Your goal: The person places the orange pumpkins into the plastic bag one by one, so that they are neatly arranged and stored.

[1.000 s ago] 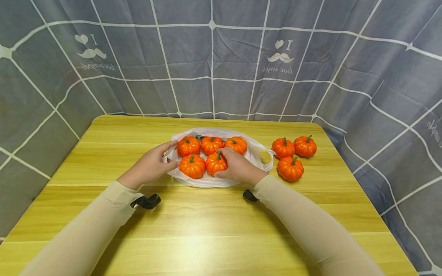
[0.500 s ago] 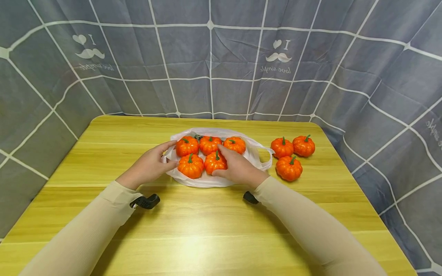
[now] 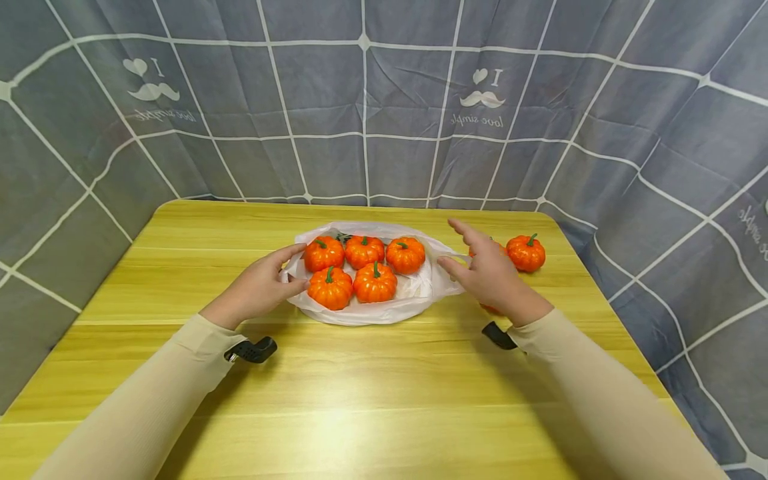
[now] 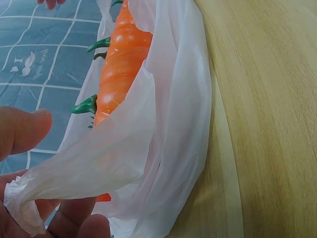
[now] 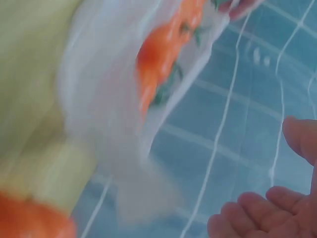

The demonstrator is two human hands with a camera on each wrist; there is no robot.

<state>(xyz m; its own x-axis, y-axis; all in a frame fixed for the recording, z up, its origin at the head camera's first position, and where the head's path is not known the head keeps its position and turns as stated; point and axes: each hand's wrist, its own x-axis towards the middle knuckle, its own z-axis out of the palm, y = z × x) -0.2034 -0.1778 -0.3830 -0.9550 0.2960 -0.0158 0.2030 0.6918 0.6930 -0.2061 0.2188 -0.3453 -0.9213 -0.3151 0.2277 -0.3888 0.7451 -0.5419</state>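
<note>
Several small orange pumpkins with green stems, one of them a front pumpkin (image 3: 375, 283), sit in a white plastic bag (image 3: 354, 317) spread on the table. My left hand (image 3: 259, 288) is at the bag's left edge. In the left wrist view the bag's handle (image 4: 25, 203) lies across its fingers, and the thumb (image 4: 29, 130) stands apart from them. My right hand (image 3: 489, 275) is over the bag's right end, fingers spread, holding nothing. Behind it, two pumpkins are partly hidden; a third loose pumpkin (image 3: 526, 253) shows fully at the right.
The wooden table (image 3: 336, 400) extends toward me, in front of the bag. A grey curtain (image 3: 408, 167) with white grid lines hangs behind it and along both sides. Each wrist carries a black device, such as the left wrist device (image 3: 255, 350).
My right hand has let go of the front right pumpkin in the bag and moved right, toward the loose pumpkins. The left hand stays at the bag's edge.
</note>
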